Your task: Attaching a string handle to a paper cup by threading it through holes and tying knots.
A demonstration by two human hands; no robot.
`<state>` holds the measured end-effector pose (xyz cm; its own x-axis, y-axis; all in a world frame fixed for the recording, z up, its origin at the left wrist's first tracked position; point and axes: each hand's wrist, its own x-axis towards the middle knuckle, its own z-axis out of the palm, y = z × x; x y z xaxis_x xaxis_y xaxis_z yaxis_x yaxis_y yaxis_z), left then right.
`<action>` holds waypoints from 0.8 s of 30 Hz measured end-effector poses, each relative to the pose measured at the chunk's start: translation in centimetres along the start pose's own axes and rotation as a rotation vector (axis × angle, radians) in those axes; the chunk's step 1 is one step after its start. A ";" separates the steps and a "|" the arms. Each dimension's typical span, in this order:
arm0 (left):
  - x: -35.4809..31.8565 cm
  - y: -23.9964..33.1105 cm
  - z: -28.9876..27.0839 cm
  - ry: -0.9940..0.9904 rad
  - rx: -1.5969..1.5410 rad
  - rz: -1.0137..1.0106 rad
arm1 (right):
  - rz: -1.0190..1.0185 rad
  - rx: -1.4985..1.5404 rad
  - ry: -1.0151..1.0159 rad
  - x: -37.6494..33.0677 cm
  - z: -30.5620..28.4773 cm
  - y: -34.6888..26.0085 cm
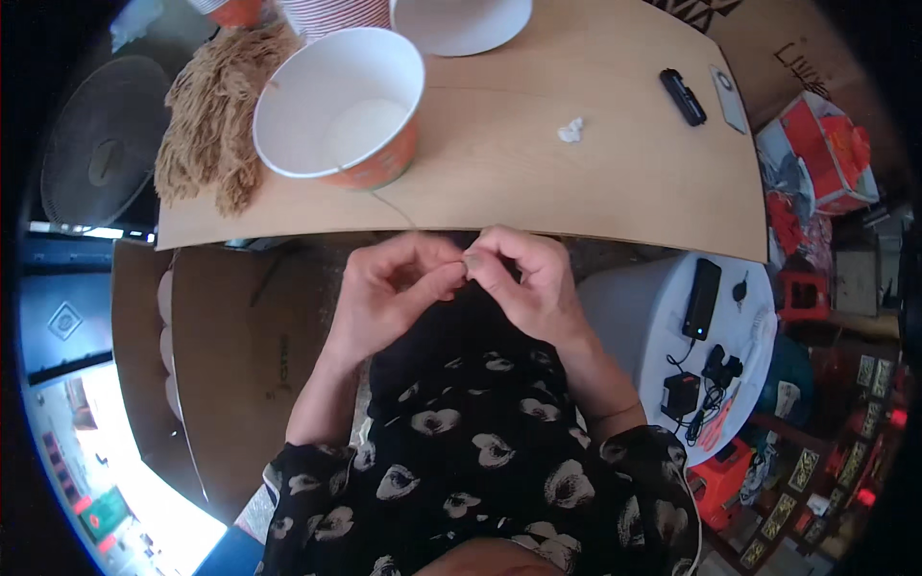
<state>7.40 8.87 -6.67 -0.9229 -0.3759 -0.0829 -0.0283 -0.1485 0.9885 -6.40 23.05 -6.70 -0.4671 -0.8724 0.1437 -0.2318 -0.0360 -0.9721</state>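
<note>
Cluttered workshop surroundings ring a pale wooden desk (595, 182) that fills the upper part of the head view, its near edge curving just above my hands. Near the desk's far left corner lies a bundle of tan tassel threads (211, 120), and touching its right side stands a big white paper bowl with an orange outside (338, 106). Behind that, at the far edge, sit a striped cup (336, 13) and a second white bowl (461, 21), both cut off by the picture's rim. Toward the right end of the desk I see a small white crumpled scrap (570, 130), a black oblong gadget (683, 96) and a flat grey device (727, 98) at the far right corner. A thin thread (392, 206) runs from the bowl's base over the near edge toward my fingers. My left hand (389, 293) and right hand (523, 283) meet just below that edge, over my lap; both are pinched tight, thumb against forefinger, fingertips touching each other around something tiny that I cannot make out. Below them is my black floral dress (480, 461). To my right stands a white round stool (653, 317) carrying a black phone (702, 298) and chargers; to my left leans brown cardboard (240, 365).
</note>
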 end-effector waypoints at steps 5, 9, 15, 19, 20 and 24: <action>-0.2 -0.9 -0.4 0.077 0.093 0.002 | -0.080 -0.439 0.448 2.5 -4.0 3.0; 0.5 -1.4 -0.2 0.114 0.028 0.011 | 0.034 -0.992 0.635 7.0 -10.3 6.4; 0.7 -1.3 -0.1 0.173 -0.032 0.030 | 0.101 -0.943 0.498 8.2 -10.3 7.9; 1.2 -1.5 0.0 0.135 -0.061 0.066 | -0.175 -0.985 0.506 8.3 -11.2 8.7; 1.2 -1.6 0.1 0.137 -0.062 0.067 | -0.214 -1.035 0.491 8.2 -11.1 8.4; 1.1 -2.2 0.2 0.167 -0.116 0.070 | -0.056 -0.938 0.491 6.1 -7.0 3.2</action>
<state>6.41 8.95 -8.93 -0.8445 -0.5338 -0.0440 0.0867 -0.2173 0.9722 -15.92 21.03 -7.68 -0.6802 -0.5810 0.4471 -0.7318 0.5032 -0.4596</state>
